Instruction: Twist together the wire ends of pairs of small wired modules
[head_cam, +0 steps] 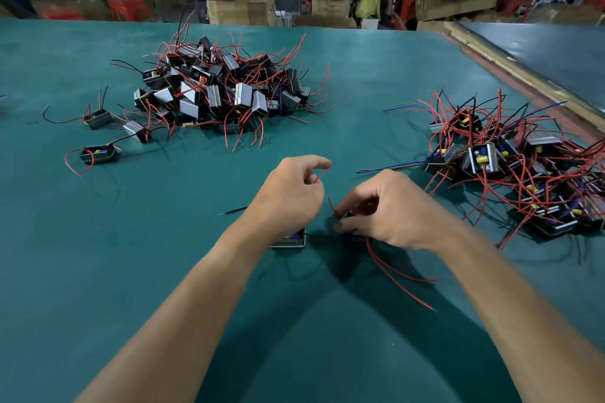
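Table [137, 271] with green mat, cardboard boxes [240, 8] along the top edge. Module pile [216, 91] upper left, second pile [510, 167] at right. Centre frame: left hand [288, 196] pinches a red wire [322, 175] above a module [289, 240]; right hand [389, 209], fingers curled, pinches another wire end [331, 204].

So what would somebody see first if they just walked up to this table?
Probably the big heap of small black-and-silver box modules with red wires, far left on the teal table, and a flatter tangled heap of similar modules at the right. In the near middle, the left grip pinches a thin red wire and the right grip pinches another red wire end.
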